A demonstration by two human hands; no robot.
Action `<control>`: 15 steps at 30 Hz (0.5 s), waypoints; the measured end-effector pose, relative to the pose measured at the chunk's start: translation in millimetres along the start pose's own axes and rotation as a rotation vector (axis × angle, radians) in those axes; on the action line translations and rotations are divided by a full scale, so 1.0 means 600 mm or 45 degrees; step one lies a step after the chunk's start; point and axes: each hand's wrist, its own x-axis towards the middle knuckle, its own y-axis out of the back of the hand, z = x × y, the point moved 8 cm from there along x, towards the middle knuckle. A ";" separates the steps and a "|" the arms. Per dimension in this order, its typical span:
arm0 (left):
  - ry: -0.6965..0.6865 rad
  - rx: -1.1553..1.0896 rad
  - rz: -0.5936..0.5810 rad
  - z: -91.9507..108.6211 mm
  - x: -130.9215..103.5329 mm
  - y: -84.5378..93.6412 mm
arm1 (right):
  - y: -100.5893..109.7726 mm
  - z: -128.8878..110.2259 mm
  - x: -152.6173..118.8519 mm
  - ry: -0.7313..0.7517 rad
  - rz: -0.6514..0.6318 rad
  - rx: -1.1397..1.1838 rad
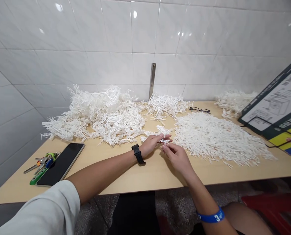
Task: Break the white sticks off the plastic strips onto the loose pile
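A thin white branching sprig [165,141] is held above the middle of the tabletop [125,178], toward its front edge. The left hand [150,145] has thumb and fingers closed around it; the right hand [178,158] pinches it between thumb and fingertips. Its twigs look fine and brittle, so a hard pull could snap one at the wrong spot.

Just behind the hands lies a small clump [163,130] of similar pieces, where loose twigs might catch. To the left, a tangled heap [106,116] reaches toward the back edge; tugging there could drag out several strands together. To the right, a flat spread [218,138] of short pieces comes near the front edge, where a brushing forearm could sweep some off. Dark-framed glasses [199,110] lie behind it, easily buried if the spread grows.
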 end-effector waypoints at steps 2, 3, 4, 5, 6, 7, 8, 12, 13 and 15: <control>-0.011 0.029 0.019 -0.003 0.000 0.002 | -0.008 0.004 -0.011 -0.049 -0.055 0.069; -0.023 0.061 0.017 -0.004 0.000 0.002 | -0.012 0.003 -0.020 -0.075 -0.073 0.086; -0.033 0.106 -0.001 -0.005 0.001 0.000 | -0.016 0.001 -0.031 -0.098 -0.076 0.092; -0.041 0.143 -0.008 -0.006 0.003 -0.001 | -0.022 -0.003 -0.043 -0.122 -0.081 0.097; -0.044 0.158 0.003 -0.007 0.005 0.001 | -0.031 -0.008 -0.058 -0.142 -0.099 0.107; -0.043 0.150 0.038 -0.006 0.008 0.005 | -0.041 -0.014 -0.072 -0.155 -0.135 0.121; -0.040 0.124 0.090 -0.005 0.010 0.012 | -0.053 -0.021 -0.086 -0.161 -0.199 0.131; 0.002 0.047 0.168 -0.002 0.017 0.024 | -0.052 -0.035 -0.102 -0.077 -0.396 -0.082; 0.018 0.045 0.136 -0.003 0.017 0.020 | -0.027 -0.032 -0.090 -0.043 -0.327 -0.226; 0.036 0.045 0.090 -0.002 0.014 0.013 | 0.051 -0.018 -0.053 -0.071 -0.007 -0.704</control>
